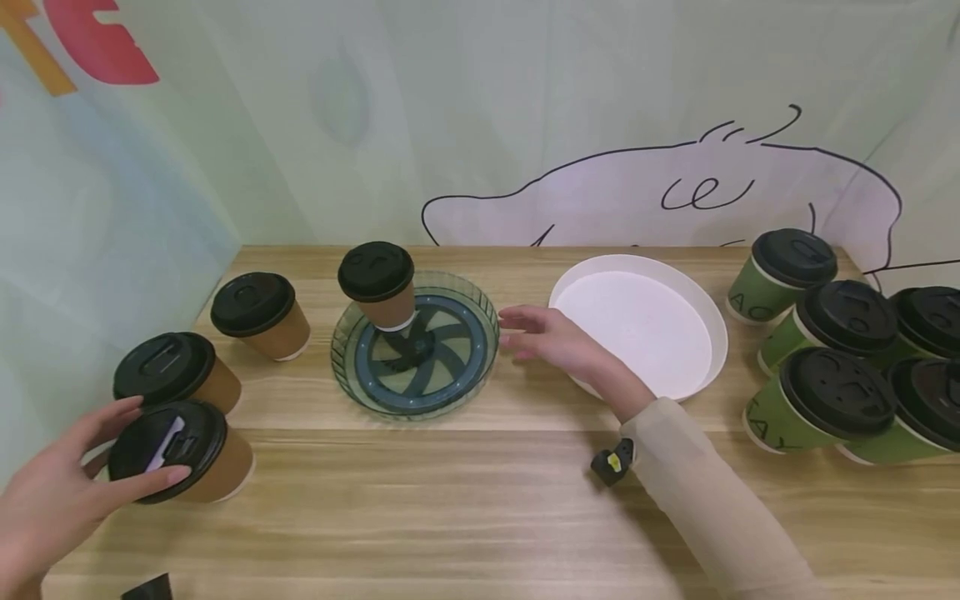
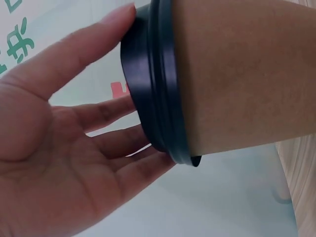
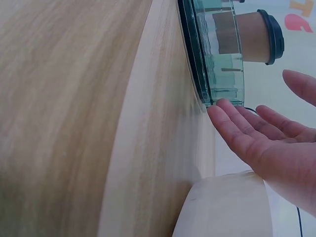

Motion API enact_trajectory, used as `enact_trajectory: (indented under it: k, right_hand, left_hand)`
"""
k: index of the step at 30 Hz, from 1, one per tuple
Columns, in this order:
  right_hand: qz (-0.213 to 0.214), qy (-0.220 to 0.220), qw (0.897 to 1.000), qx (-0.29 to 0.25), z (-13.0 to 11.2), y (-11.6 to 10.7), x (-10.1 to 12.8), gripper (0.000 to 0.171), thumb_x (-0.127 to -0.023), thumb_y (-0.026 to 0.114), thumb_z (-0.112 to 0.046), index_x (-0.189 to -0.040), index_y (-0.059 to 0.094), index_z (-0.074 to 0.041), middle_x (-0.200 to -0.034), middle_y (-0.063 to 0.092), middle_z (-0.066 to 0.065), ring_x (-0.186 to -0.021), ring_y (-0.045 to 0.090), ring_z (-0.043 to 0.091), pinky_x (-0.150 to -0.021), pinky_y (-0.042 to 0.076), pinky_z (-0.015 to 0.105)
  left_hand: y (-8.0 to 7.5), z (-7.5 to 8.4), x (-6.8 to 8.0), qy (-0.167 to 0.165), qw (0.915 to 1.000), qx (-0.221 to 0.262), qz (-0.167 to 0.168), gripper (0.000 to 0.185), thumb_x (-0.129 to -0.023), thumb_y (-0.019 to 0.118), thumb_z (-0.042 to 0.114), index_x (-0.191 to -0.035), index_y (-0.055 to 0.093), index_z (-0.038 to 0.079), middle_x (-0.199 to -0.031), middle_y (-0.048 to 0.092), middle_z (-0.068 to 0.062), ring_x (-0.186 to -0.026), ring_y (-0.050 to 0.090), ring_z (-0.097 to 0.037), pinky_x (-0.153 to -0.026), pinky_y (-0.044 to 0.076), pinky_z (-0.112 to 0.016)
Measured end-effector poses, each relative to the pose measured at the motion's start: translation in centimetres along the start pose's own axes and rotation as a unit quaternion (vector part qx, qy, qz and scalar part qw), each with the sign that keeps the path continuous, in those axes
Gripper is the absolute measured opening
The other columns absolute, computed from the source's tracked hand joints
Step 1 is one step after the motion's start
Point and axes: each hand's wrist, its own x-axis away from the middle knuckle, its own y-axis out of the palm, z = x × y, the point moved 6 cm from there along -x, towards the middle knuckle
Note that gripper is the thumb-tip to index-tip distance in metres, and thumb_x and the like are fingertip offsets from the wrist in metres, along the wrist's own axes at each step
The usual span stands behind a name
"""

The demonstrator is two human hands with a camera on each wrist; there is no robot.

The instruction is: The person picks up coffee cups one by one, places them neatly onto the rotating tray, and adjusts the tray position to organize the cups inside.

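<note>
With thumb and fingers spread over the black lid, my left hand (image 1: 60, 492) grips the nearest brown paper coffee cup (image 1: 225, 468) at the left. The left wrist view shows the thumb on one side of the lid (image 2: 155, 84) and the fingertips on the other. My right hand (image 1: 558, 340) has its fingers extended toward the right rim of a round clear green tray (image 1: 465, 398). In the right wrist view its fingertips are right at the tray's wall (image 3: 227, 91). Another lidded brown cup (image 1: 390, 310) stands inside the tray, toward its back left.
Two more brown cups (image 1: 276, 332) (image 1: 222, 379) stand behind the gripped one. A round white tray (image 1: 637, 325) lies right of the green tray, partly behind my right forearm. Several green lidded cups (image 1: 798, 412) crowd the table's right side. A printed curtain (image 1: 480, 125) hangs behind the table.
</note>
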Motion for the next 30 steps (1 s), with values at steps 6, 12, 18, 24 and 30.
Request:
enact_trajectory:
  k: [6, 12, 18, 24, 30]
  right_hand:
    - [0.000, -0.003, 1.000, -0.009, 0.0, -0.1, 0.1, 0.047, -0.089, 0.057, -0.007, -0.132, 0.040, 0.005, -0.124, 0.051, 0.024, -0.106, 0.055, 0.036, -0.086, 0.047, 0.044]
    - [-0.005, -0.006, 1.000, -0.010, -0.1, 0.1, 0.1, 0.049, -0.089, 0.057, -0.007, -0.133, 0.039, 0.005, -0.128, 0.048, 0.024, -0.110, 0.053, 0.034, -0.088, 0.047, 0.042]
    - [-0.003, -0.005, 1.000, -0.008, 0.0, 0.0, 0.1, 0.049, -0.089, 0.057, -0.008, -0.133, 0.039, 0.005, -0.128, 0.048, 0.023, -0.109, 0.054, 0.034, -0.087, 0.047, 0.041]
    - [-0.003, -0.010, 1.000, -0.007, 0.0, -0.1, 0.1, 0.048, -0.089, 0.057, -0.007, -0.132, 0.040, 0.006, -0.122, 0.052, 0.025, -0.103, 0.056, 0.037, -0.084, 0.049, 0.042]
    - [-0.007, -0.005, 1.000, 0.002, 0.0, 0.0, 0.0, 0.049, -0.090, 0.057, -0.008, -0.134, 0.039, 0.004, -0.133, 0.044, 0.019, -0.113, 0.051, 0.029, -0.086, 0.048, 0.039]
  left_hand:
    - [-0.6, 2.8, 0.7, -0.004, 0.9995, -0.032, 0.002, 0.106, -0.078, 0.069, 0.045, -0.142, 0.005, -0.008, -0.132, 0.021, -0.042, -0.115, 0.024, -0.058, -0.087, 0.027, -0.067]
    - [-1.5, 6.0, 1.3, -0.009, 0.9992, -0.036, 0.017, 0.099, -0.082, 0.066, 0.042, -0.143, 0.005, -0.007, -0.134, 0.020, -0.041, -0.110, 0.029, -0.060, -0.082, 0.032, -0.065]
    - [-1.6, 8.5, 0.9, 0.019, 0.9998, -0.002, 0.010, 0.100, -0.084, 0.064, 0.041, -0.142, -0.001, -0.007, -0.138, 0.019, -0.038, -0.114, 0.026, -0.060, -0.085, 0.029, -0.066]
    - [-1.5, 10.8, -0.4, 0.052, 0.9982, 0.029, 0.003, 0.098, -0.083, 0.065, 0.039, -0.143, 0.001, -0.005, -0.141, 0.020, -0.033, -0.118, 0.026, -0.057, -0.084, 0.029, -0.066]
    - [-1.2, 12.9, -1.5, 0.070, 0.9970, 0.032, -0.003, 0.097, -0.082, 0.064, 0.043, -0.144, 0.006, -0.004, -0.143, 0.021, -0.030, -0.121, 0.027, -0.053, -0.086, 0.029, -0.065]
